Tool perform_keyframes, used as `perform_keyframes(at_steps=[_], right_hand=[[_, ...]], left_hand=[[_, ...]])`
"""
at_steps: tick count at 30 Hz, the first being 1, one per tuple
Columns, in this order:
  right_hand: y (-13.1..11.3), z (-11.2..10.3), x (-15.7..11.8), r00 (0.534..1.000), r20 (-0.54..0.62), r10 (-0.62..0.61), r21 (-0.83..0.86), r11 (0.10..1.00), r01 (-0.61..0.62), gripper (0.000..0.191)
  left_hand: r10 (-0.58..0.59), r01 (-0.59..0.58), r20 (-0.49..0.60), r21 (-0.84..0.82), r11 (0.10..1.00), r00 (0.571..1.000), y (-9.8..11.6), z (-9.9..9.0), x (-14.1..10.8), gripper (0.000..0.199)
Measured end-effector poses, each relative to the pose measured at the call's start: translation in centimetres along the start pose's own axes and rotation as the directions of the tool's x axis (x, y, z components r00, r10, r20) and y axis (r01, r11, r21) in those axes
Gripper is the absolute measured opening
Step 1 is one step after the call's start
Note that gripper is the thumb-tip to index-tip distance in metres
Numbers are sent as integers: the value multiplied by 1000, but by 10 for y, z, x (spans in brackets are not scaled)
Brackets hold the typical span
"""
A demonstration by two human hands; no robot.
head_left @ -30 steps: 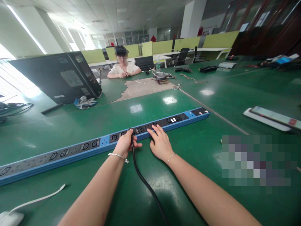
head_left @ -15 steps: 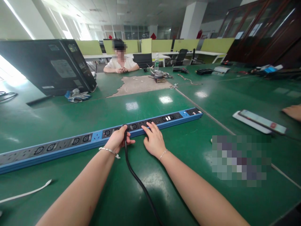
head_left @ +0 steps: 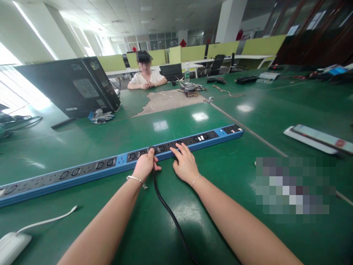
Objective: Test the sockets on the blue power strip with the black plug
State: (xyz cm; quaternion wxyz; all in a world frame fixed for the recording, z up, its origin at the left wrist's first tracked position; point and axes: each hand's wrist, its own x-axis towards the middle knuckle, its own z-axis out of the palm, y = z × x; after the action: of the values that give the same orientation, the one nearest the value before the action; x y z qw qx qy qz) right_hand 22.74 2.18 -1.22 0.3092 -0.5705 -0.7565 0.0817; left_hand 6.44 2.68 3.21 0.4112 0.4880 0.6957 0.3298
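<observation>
A long blue power strip (head_left: pixel 121 160) with a row of black sockets lies slantwise across the green table. At its middle, my left hand (head_left: pixel 145 166) pinches the black plug of a power cord (head_left: pixel 165 201), thumb on top and fingers curled below. The plug is at a socket and mostly hidden by the thumb, so I cannot tell how deep it sits. From the plug the cord runs down toward me between my forearms. My right hand (head_left: pixel 186 163) rests just right of it, fingers apart, fingertips touching the strip's top and holding nothing.
A black computer case (head_left: pixel 79 88) stands at the back left, with gloves (head_left: pixel 100 116) beside it. A white charger (head_left: pixel 15 244) with a cable lies front left. At right is a phone (head_left: pixel 322 136). Across the table sits a person (head_left: pixel 146 75) near a bottle (head_left: pixel 187 73).
The view has swung left, so everything appears further right and the white charger shows at front left. Both hands keep their places on the strip. Another person's hand at right has left view.
</observation>
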Motion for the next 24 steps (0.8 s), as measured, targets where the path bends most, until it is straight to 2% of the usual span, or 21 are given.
perform_keyframes(at_steps=[5,9,15,24], right_hand=[[0,0,0,1000,1,-3,11,1000,3,54],[2,1,1,1000,-13,3,24,1000,-2,53],[3,2,1,999,-32,15,31,999,-14,52],[2,1,3,999,-29,23,27,999,-22,52]], left_hand=[[-130,148,85,-255,955,988,3,1,-1,39],[-178,184,59,-480,858,982,7,8,-5,29],[-166,122,-37,-524,843,985,10,17,-9,29],[-132,65,-97,-507,860,986,5,20,-6,32]])
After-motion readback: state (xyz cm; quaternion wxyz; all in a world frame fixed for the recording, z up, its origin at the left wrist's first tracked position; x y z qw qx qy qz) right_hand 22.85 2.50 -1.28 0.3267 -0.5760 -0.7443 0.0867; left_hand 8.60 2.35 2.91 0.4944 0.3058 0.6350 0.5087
